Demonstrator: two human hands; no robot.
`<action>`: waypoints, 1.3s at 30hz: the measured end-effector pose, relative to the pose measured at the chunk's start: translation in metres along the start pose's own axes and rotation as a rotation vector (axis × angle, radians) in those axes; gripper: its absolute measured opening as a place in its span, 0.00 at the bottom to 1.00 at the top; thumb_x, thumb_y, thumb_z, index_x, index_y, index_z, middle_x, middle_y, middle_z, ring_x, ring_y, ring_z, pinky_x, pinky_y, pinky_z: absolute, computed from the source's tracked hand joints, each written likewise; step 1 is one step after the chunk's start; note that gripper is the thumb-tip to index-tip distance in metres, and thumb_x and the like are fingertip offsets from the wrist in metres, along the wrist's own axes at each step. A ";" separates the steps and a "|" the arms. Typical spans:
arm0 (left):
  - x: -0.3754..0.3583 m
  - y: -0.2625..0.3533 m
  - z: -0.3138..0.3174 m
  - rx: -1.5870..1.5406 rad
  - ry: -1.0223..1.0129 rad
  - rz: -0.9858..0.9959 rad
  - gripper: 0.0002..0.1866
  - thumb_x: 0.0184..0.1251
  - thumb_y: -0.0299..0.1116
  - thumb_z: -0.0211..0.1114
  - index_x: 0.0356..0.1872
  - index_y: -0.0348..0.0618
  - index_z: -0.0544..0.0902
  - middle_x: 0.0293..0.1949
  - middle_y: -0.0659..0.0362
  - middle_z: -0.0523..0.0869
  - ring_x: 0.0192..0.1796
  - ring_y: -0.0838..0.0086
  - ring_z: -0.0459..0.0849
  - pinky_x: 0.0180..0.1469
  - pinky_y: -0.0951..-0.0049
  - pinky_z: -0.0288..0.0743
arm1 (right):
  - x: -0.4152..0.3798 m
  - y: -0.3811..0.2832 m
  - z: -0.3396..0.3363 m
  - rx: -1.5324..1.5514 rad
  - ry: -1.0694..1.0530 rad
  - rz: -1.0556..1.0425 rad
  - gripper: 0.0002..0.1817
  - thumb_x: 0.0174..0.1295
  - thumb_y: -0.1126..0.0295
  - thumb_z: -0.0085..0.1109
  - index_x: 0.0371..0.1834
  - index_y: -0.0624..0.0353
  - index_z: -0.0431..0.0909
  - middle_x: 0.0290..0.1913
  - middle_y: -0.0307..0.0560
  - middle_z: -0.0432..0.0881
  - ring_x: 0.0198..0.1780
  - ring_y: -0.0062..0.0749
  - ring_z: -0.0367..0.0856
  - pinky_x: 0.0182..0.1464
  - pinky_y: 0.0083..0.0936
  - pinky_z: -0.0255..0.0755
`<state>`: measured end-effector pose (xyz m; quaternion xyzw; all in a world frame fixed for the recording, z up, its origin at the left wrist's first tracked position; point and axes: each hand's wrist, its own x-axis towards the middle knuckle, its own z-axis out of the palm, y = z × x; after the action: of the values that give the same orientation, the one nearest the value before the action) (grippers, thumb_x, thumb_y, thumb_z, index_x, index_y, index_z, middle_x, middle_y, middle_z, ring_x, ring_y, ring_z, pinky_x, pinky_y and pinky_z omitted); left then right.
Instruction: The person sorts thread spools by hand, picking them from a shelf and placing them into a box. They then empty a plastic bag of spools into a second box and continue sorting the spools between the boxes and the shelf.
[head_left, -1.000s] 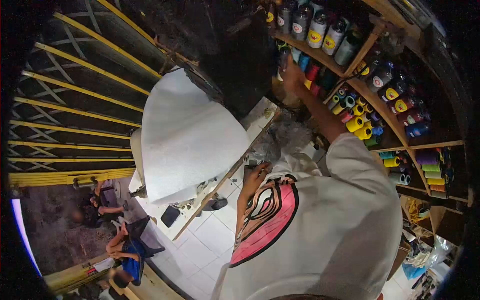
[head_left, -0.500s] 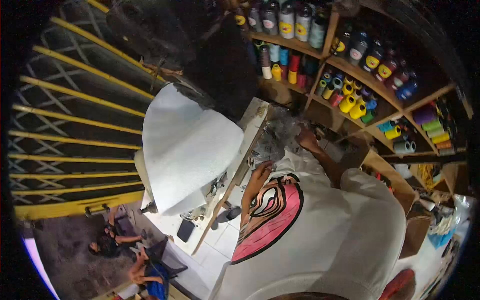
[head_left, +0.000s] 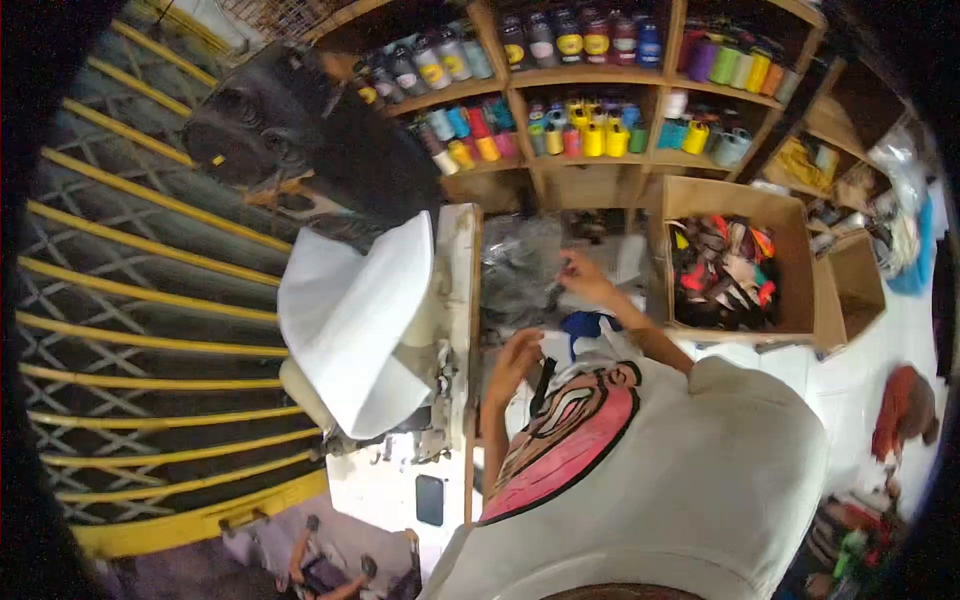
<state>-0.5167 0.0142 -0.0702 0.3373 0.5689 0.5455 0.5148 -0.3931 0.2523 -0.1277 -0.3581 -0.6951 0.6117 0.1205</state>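
Note:
My left hand (head_left: 515, 365) is in front of my chest with its fingers loosely curved and apart. A black strip (head_left: 543, 388) is just beside its fingertips, against my printed white shirt (head_left: 720, 450). My right hand (head_left: 588, 278) reaches further forward, its fingers bent together near a small dark piece; blur hides what they hold. Below it a blue cloth (head_left: 588, 326) shows at my lap. Crumpled clear plastic (head_left: 520, 265) lies beyond both hands. To the left, a large white sheet (head_left: 355, 330) stands curled over a machine on the white table (head_left: 458, 270).
A cardboard box (head_left: 740, 195) of colourful scraps stands at right. Shelves (head_left: 600, 75) of thread cones line the back. A phone (head_left: 430, 500) lies on the table's near end. A yellow-barred folding gate (head_left: 160, 375) runs along the left. Part of another person (head_left: 325, 575) shows at bottom left.
My view has swung to the right, bringing the scrap box and blue cloth into sight. The white sheet now looks more folded. The black strip now shows by my left hand.

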 end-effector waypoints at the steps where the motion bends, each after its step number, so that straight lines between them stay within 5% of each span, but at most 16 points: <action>1: -0.012 0.015 0.008 -0.033 0.087 -0.124 0.21 0.73 0.46 0.58 0.59 0.44 0.76 0.54 0.57 0.81 0.53 0.70 0.80 0.57 0.67 0.73 | -0.021 0.005 0.000 -0.009 0.021 -0.018 0.31 0.63 0.66 0.63 0.68 0.56 0.63 0.44 0.49 0.82 0.41 0.30 0.80 0.45 0.28 0.75; 3: -0.034 0.011 0.009 -0.208 0.058 -0.022 0.23 0.73 0.49 0.58 0.59 0.44 0.75 0.56 0.53 0.81 0.54 0.68 0.81 0.57 0.62 0.74 | -0.079 0.018 0.002 -0.077 -0.089 -0.111 0.30 0.63 0.67 0.63 0.67 0.57 0.64 0.43 0.48 0.82 0.43 0.30 0.81 0.46 0.29 0.75; 5: -0.043 0.026 0.030 -0.047 0.140 0.012 0.25 0.72 0.50 0.58 0.59 0.41 0.75 0.53 0.53 0.82 0.52 0.68 0.82 0.57 0.62 0.74 | -0.145 0.027 -0.007 -0.149 -0.237 -0.142 0.29 0.63 0.67 0.62 0.66 0.59 0.65 0.42 0.48 0.83 0.44 0.29 0.81 0.47 0.29 0.74; 11: -0.062 0.040 0.075 0.026 0.113 0.085 0.24 0.74 0.50 0.56 0.57 0.40 0.76 0.52 0.55 0.83 0.51 0.72 0.81 0.53 0.70 0.73 | -0.222 0.063 -0.017 0.043 0.130 0.072 0.25 0.64 0.67 0.61 0.64 0.57 0.67 0.40 0.53 0.84 0.39 0.31 0.82 0.41 0.26 0.75; 15: -0.070 0.014 0.091 0.119 -0.021 0.072 0.21 0.75 0.49 0.54 0.53 0.42 0.78 0.47 0.60 0.83 0.47 0.75 0.81 0.51 0.74 0.72 | -0.245 0.053 -0.026 -0.058 0.177 0.040 0.25 0.63 0.66 0.61 0.63 0.56 0.68 0.38 0.47 0.84 0.36 0.28 0.81 0.40 0.26 0.74; 18: -0.075 -0.005 0.093 0.119 -0.151 -0.081 0.14 0.75 0.37 0.56 0.54 0.44 0.78 0.49 0.63 0.83 0.47 0.79 0.79 0.47 0.78 0.71 | -0.267 0.060 -0.029 -0.029 0.250 -0.061 0.26 0.62 0.66 0.62 0.63 0.56 0.68 0.39 0.46 0.83 0.36 0.29 0.80 0.40 0.27 0.74; 27: -0.029 0.007 0.136 0.261 -0.438 0.067 0.14 0.76 0.34 0.55 0.56 0.41 0.75 0.50 0.58 0.82 0.52 0.75 0.78 0.57 0.73 0.70 | -0.360 0.093 -0.076 0.332 0.616 0.158 0.25 0.64 0.67 0.61 0.63 0.56 0.68 0.35 0.46 0.83 0.34 0.27 0.81 0.36 0.25 0.74; 39: -0.010 0.010 0.411 0.428 -0.532 0.140 0.13 0.74 0.32 0.57 0.54 0.40 0.77 0.49 0.58 0.84 0.52 0.74 0.80 0.56 0.71 0.72 | -0.555 0.161 -0.193 0.491 0.860 0.157 0.22 0.67 0.63 0.54 0.64 0.50 0.68 0.44 0.43 0.81 0.41 0.27 0.80 0.43 0.26 0.73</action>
<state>-0.1245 0.1193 -0.0070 0.6063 0.4919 0.3408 0.5237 0.1771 0.0407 -0.0853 -0.5899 -0.3889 0.5616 0.4306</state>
